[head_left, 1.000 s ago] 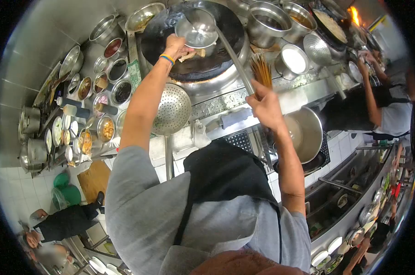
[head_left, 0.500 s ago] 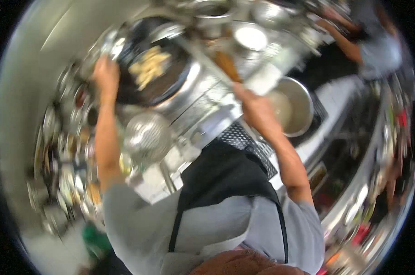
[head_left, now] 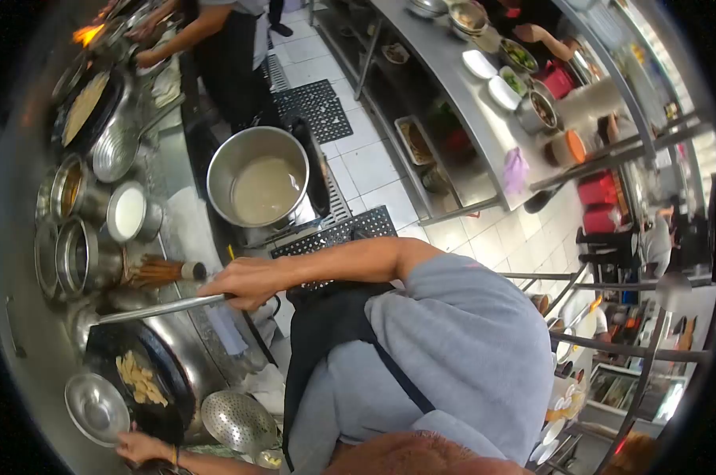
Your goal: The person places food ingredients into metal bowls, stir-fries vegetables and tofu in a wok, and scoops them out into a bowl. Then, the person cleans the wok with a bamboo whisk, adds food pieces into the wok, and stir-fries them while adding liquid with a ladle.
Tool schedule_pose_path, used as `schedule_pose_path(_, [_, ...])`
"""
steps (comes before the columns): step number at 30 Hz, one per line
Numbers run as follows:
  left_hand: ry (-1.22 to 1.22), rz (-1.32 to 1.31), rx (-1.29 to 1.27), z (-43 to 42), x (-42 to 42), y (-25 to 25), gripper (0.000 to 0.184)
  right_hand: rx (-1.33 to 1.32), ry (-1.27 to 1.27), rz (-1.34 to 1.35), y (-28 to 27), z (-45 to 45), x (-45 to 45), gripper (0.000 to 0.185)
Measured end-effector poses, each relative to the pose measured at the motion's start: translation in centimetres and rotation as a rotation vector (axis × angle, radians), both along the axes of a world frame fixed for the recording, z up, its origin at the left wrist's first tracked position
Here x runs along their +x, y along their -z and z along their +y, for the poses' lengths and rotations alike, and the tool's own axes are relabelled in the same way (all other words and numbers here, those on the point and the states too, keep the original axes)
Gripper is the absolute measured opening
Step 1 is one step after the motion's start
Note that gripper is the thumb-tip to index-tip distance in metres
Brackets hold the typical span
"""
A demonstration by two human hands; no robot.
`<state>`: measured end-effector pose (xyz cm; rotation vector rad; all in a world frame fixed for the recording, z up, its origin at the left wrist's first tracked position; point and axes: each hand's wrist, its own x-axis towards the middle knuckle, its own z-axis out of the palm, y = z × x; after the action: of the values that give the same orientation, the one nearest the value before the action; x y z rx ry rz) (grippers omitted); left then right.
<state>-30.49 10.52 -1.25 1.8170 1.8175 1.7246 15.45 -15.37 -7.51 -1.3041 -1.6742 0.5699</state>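
Observation:
My right hand point(head_left: 245, 283) is closed around the long metal handle of a ladle point(head_left: 160, 307), which reaches left over the far side of the black wok point(head_left: 176, 372). Pale yellowish food pieces point(head_left: 139, 378) lie in the wok. At the lower left, my left hand point(head_left: 140, 447) pinches the rim of a shiny metal bowl point(head_left: 96, 408) beside the wok. A perforated strainer point(head_left: 237, 421) rests between the wok and my body. Near my right hand lies a bundle of thin brown sticks point(head_left: 158, 271) with a dark-bound end.
A large pot point(head_left: 259, 178) of cloudy liquid stands beyond my right arm. White liquid fills a smaller pot point(head_left: 127, 212). A co-worker point(head_left: 227, 63) stands at the top left near a flame point(head_left: 87, 35). A steel counter point(head_left: 484, 111) with dishes is at the right.
The view has swung toward the right. The food pieces, earlier mostly hidden at my left hand, now lie exposed in the wok. My left hand has moved off to the wok's side with the bowl.

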Motion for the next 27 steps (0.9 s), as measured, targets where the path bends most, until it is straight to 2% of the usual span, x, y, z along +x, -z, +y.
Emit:
schedule_pose_path(1, [-0.106, 0.191, 0.030, -0.6, 0.3, -1.2, 0.035, 0.060, 0.061, 0.082, 0.7, -2.0, 1.4, 0.047])
schedule_pose_path(2, [-0.172, 0.362, 0.227, 1.7, -2.4, 0.3, 0.035, 0.053, 0.118, 0.079, 1.1, -4.3, 3.1, 0.049])
schedule_pose_path(3, [-0.087, 0.276, 0.179, 4.6, -5.0, 2.1, 0.034, 0.045, 0.178, 0.073, 1.5, -6.8, 5.0, 0.050])
schedule_pose_path(6, [0.073, 0.406, -0.014, 0.6, 4.5, 1.4, 0.031, -0.180, 0.505, 0.051, 6.4, -14.1, 9.6, 0.036])
schedule_pose_path(8, [0.144, 0.509, -0.130, -5.7, 12.2, -1.1, 0.030, -0.311, 0.659, 0.174, 5.1, -21.0, 12.9, 0.035])
schedule_pose_path(10, [0.311, 0.111, -0.370, -10.8, 22.4, -2.7, 0.033, -0.441, 0.778, 0.186, 7.1, -27.6, 15.2, 0.034])
schedule_pose_path(11, [0.448, -0.332, -0.559, -12.7, 28.5, -1.9, 0.036, -0.509, 0.849, 0.189, 8.6, -30.8, 16.1, 0.033])
schedule_pose_path(13, [0.714, -0.292, -0.704, -15.8, 37.7, 1.7, 0.037, -0.560, 0.981, 0.225, 11.2, -37.0, 17.5, 0.033])
schedule_pose_path(14, [0.868, -0.191, -0.684, -18.5, 42.9, 4.2, 0.030, -0.518, 1.075, 0.175, 13.6, -39.8, 17.7, 0.032])
schedule_pose_path(15, [0.913, -0.223, -0.916, -20.9, 48.5, 5.6, 0.022, -0.715, 1.039, 0.193, 13.0, -42.4, 18.4, 0.035])
schedule_pose_path(17, [1.378, -0.097, -0.877, -26.4, 56.5, 12.1, 0.018, -0.814, 1.128, 0.204, 14.4, -46.2, 18.4, 0.033])
schedule_pose_path(18, [1.467, -0.094, -1.005, -29.3, 60.7, 14.3, 0.016, -0.829, 1.149, 0.217, 15.1, -47.6, 18.0, 0.032])
schedule_pose_path(19, [1.324, -0.319, -1.374, -34.9, 65.4, 13.5, 0.013, -0.839, 1.175, 0.221, 16.0, -48.9, 17.7, 0.030])
schedule_pose_path(21, [1.428, -0.171, -1.497, -41.3, 71.7, 17.4, 0.011, -0.885, 1.137, 0.278, 17.0, -50.6, 17.3, 0.033])
schedule_pose_path(23, [1.522, -0.078, -1.638, -47.8, 76.5, 18.6, 0.016, -0.849, 1.150, 0.316, 18.6, -51.4, 16.5, 0.033])
schedule_pose_path(27, [1.821, 0.049, -1.767, -59.6, 83.2, 17.7, 0.021, -0.777, 1.264, 0.335, 18.2, -51.5, 14.7, 0.030])
